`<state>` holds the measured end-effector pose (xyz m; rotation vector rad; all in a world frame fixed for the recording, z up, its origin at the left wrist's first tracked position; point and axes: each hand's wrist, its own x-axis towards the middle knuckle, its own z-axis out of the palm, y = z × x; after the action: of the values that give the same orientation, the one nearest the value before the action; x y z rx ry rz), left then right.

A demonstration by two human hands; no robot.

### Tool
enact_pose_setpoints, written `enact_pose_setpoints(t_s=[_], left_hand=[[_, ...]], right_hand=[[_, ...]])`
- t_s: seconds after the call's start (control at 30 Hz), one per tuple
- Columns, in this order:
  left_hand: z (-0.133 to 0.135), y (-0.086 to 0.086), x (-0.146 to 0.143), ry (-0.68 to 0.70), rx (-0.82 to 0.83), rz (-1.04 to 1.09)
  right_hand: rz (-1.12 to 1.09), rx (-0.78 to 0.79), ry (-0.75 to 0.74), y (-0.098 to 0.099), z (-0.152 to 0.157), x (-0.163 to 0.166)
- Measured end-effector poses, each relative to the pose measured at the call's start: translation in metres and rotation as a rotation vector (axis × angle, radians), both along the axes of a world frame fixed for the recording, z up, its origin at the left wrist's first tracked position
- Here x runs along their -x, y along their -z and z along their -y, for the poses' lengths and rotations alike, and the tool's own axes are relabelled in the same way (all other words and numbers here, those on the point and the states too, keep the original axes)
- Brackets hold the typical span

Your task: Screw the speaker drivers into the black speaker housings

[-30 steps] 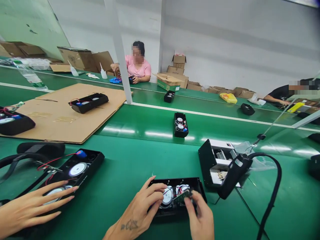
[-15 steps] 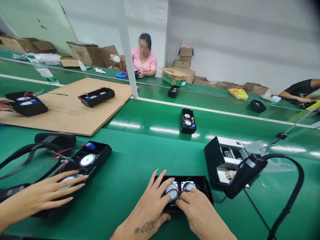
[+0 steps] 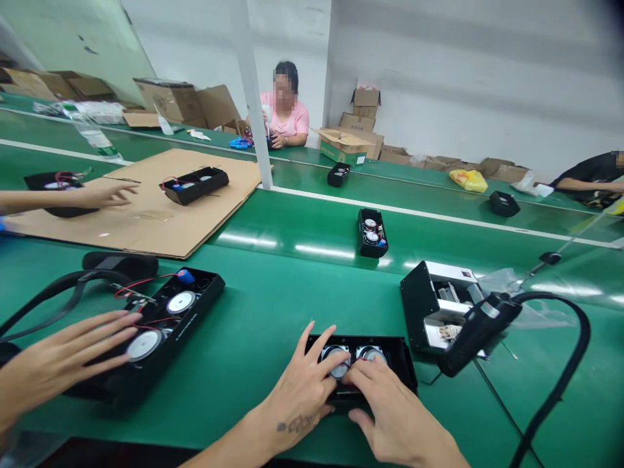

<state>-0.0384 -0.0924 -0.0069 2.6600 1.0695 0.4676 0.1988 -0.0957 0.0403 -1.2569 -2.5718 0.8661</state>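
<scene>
A black open speaker case (image 3: 400,361) with two round silver speaker drivers (image 3: 371,353) lies on the green bench right in front of me. My left hand (image 3: 302,390), tattooed at the wrist, rests on the case's left end with its fingers spread, fingertips on the left driver. My right hand (image 3: 390,416) lies flat over the middle of the case, its fingers pressing down between the drivers. Whatever is under those fingers is hidden.
A co-worker's hand (image 3: 63,361) lies on a second open case (image 3: 168,318) at the left. A black-and-white box (image 3: 429,305) with a black hand tool (image 3: 475,331) and thick cable (image 3: 565,364) stands at the right. Further cases sit on the conveyor (image 3: 371,233) and the cardboard sheet (image 3: 160,224).
My right hand held a small green board over the case, then pressed down into it; the board no longer shows. Another person's hand reached onto the cardboard at the far left.
</scene>
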Motion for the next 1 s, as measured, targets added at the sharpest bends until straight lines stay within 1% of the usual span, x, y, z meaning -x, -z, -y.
enact_pose_setpoints(t_s=[0.1, 0.2, 0.27, 0.33, 0.43, 0.53, 0.6, 0.67, 0.83, 1.0], left_hand=[[-0.004, -0.006, 0.000, 0.014, 0.031, -0.005], [-0.007, -0.005, 0.001, 0.016, 0.060, 0.018], [-0.010, -0.005, 0.001, 0.021, 0.088, 0.041], [-0.018, -0.008, 0.001, 0.016, 0.148, 0.057], [-0.038, -0.024, 0.002, -0.024, 0.317, 0.064], [-0.060, -0.046, 0.002, -0.053, 0.479, 0.059], [-0.070, -0.057, 0.002, -0.057, 0.514, 0.052], [-0.073, -0.062, 0.003, -0.048, 0.514, 0.035], [-0.070, -0.060, 0.004, 0.019, 0.540, -0.004], [-0.074, -0.055, 0.006, 0.043, 0.570, 0.025]], right_hand=[[-0.023, 0.005, -0.030, 0.003, -0.003, 0.001], [-0.015, 0.011, -0.043, 0.002, -0.005, 0.004], [0.080, -0.004, -0.050, 0.000, -0.004, 0.008], [0.185, -0.025, -0.046, -0.004, -0.005, 0.013], [0.193, 0.021, 0.020, -0.013, -0.021, 0.018], [0.145, 0.102, 0.041, -0.027, -0.049, 0.021], [0.136, 0.129, 0.013, -0.034, -0.065, 0.021], [0.123, 0.137, -0.006, -0.038, -0.071, 0.021], [0.088, 0.115, -0.005, -0.035, -0.059, 0.016], [0.114, 0.085, 0.041, -0.027, -0.048, 0.013]])
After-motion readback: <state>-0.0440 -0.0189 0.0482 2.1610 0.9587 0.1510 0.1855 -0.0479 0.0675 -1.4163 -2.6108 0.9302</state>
